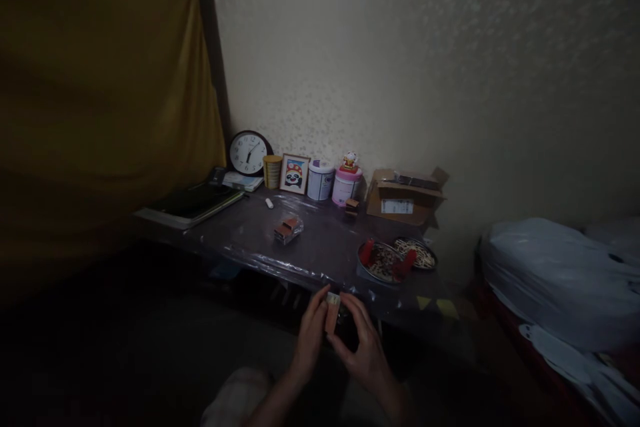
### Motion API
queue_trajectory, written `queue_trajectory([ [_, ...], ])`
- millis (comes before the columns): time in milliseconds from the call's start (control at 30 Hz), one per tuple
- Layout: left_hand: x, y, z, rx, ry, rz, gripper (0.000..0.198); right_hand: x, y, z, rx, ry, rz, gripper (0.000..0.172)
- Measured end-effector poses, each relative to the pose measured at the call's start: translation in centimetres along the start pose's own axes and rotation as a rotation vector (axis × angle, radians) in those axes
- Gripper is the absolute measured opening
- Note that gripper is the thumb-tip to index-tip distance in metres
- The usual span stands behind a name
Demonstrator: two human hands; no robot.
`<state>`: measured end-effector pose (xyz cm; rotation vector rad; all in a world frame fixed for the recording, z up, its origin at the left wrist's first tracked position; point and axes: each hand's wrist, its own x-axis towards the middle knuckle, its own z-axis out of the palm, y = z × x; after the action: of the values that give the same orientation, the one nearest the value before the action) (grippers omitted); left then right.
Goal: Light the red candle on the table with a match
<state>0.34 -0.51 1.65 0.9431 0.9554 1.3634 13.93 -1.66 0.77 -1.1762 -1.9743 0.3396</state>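
Note:
Between my two hands, in front of the table's near edge, is a small upright matchbox (332, 317) with an orange-pink side and a pale top end. My left hand (311, 330) is closed on its left side, thumb and fingers against it. Curved round the right side, my right hand (364, 347) has its fingertips at the top edge and its thumb near the bottom. Similar orange-pink matchboxes (289, 229) lie stacked on the table. At the right are a round plate (383, 279) with brown-and-white bits and red pieces, and another plate (434, 265) with pale sticks.
A cardboard box (405, 197) stands at the back right. Along the wall are a clock (249, 153), a yellow cup (272, 172), a framed picture (294, 175) and two tubs (321, 181). A dark flat item (195, 203) lies left. White bags (560, 280) sit far right.

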Motion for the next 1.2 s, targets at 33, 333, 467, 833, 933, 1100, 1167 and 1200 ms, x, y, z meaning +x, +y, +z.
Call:
queue_trajectory([
  [33,0.0,0.0,-0.1,0.002,-0.005,0.004,0.038,0.1,0.0,-0.1,0.005,-0.007,0.0,0.056],
  [333,0.7,-1.7,-0.5,0.049,-0.027,0.064,0.035,-0.2,0.3,0.0,0.004,0.016,-0.043,0.057],
  [467,0.6,-1.5,-0.4,0.079,-0.03,0.079,0.03,-0.6,0.9,0.2,-0.015,0.032,-0.047,0.056],
  [833,0.5,-0.9,0.0,0.088,-0.051,0.082,0.023,-0.2,0.3,-0.4,0.053,0.082,-0.02,0.037],
  [933,0.4,-0.8,-0.1,0.102,-0.112,0.058,0.025,0.1,0.6,-0.7,0.101,0.121,0.04,0.031],
  [1100,0.4,-0.9,-0.6,0.131,-0.236,0.084,0.04,0.2,1.3,-1.2,0.259,0.112,0.17,0.028],
  [1167,0.5,-0.9,-0.7,0.129,-0.236,0.08,0.039,0.2,1.3,-1.4,0.306,0.088,0.187,0.028],
  [1200,0.6,-0.8,-0.7,0.123,-0.232,0.074,0.039,0.3,1.1,-1.5,0.323,0.076,0.192,0.027],
])
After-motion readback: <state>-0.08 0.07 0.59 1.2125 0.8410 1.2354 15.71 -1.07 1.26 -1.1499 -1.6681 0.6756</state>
